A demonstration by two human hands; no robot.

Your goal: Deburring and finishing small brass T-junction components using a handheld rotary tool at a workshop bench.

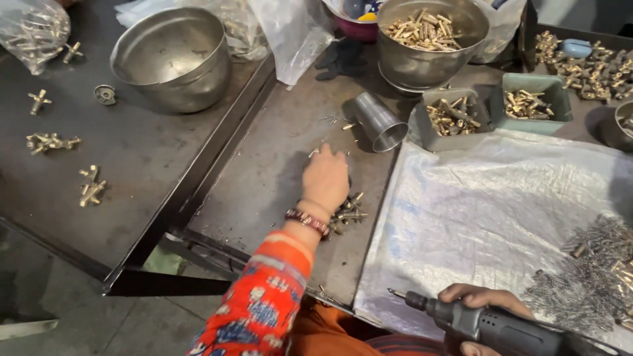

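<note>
My left hand [325, 177] lies palm down on the dark steel worktop [264, 171], fingers spread and reaching away from me, gripping nothing that I can see. Just behind it, touching the heel of the palm and wrist, sits the small heap of brass fittings [348, 213], near the right edge of this worktop where the pale plastic sheet [488, 204] begins. So the heap lies toward me and slightly right of my fingertips, under the wrist, not ahead of them. The fittings point every which way, though a few on the right side stick out toward the sheet (no single long axis for the heap).

Beyond my fingertips a few tiny loose screws [330, 120] lie scattered, and past them a shiny steel cup [378, 120] is tipped on its side, its long axis slanting from far-left to near-right, open mouth facing the sheet.

My right hand [484, 304] is clenched around the grey power screwdriver [488, 324] at the near edge of the sheet. The tool lies almost level, its bit tip pointing left toward the worktop's near right corner. The left hand is by far the nearer one to the brass heap; the driver's tip is well apart from it.
</note>
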